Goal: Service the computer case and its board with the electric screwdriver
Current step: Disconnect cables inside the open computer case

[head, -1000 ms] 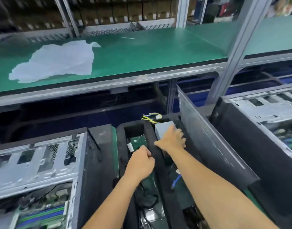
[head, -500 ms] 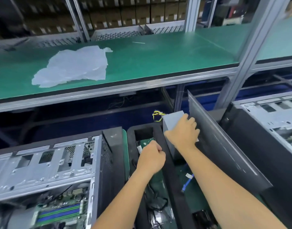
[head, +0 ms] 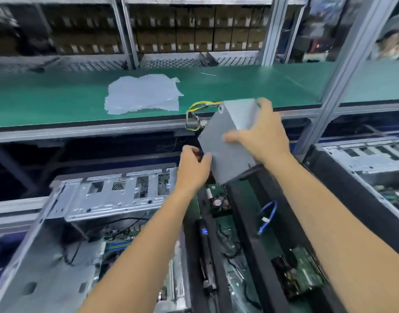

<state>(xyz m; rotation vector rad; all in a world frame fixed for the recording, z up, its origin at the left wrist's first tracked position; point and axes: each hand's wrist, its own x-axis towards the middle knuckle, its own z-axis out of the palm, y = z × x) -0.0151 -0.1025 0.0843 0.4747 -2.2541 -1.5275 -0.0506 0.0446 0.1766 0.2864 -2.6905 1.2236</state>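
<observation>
Green table [head: 250,86] across upper frame w/ white plastic sheet [head: 142,93] on it; shelving w/ brown boxes [head: 194,30] behind. Both hands clamped on grey power supply [head: 227,141] at centre: right hand [head: 261,134] over top, left hand [head: 192,168] at lower corner. Open computer case [head: 92,211] lower left.

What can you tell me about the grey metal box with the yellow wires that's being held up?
The grey metal box is a plain, matte, sheet-metal block, apparently a power supply. It is held tilted in the air above the black foam tray, in front of the green shelf. A looped bundle of yellow and black wires hangs from its upper left corner. The right hand grips its upper right side, thumb across the front face; the left hand holds its lower left edge.
</observation>
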